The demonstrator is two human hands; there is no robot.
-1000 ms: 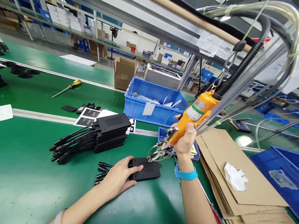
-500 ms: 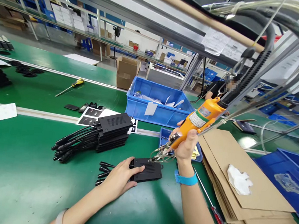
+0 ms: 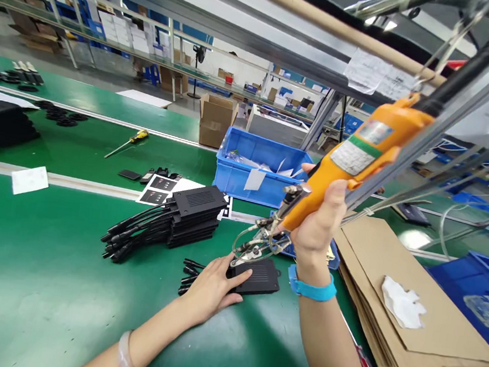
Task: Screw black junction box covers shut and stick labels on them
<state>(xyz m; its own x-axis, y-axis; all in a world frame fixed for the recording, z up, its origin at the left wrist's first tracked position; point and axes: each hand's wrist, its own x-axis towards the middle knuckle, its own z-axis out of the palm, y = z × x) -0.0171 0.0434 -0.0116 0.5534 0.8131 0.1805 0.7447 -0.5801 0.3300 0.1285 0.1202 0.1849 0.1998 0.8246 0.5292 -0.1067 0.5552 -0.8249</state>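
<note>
My left hand (image 3: 208,288), unclenched, rests on the cable end of the black box (image 3: 264,277), long axis roughly left-right. Right hand (image 3: 318,230), upper right, grips the orange driver (image 3: 348,160), slanting down-left toward that end.

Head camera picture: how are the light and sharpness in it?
In the head view, pale glare washes the green bench at lower left; a darker patch, shadow or reflection, lies below the black case; the hoses at upper right look blurred; print on the orange tool is too soft to read.
</note>
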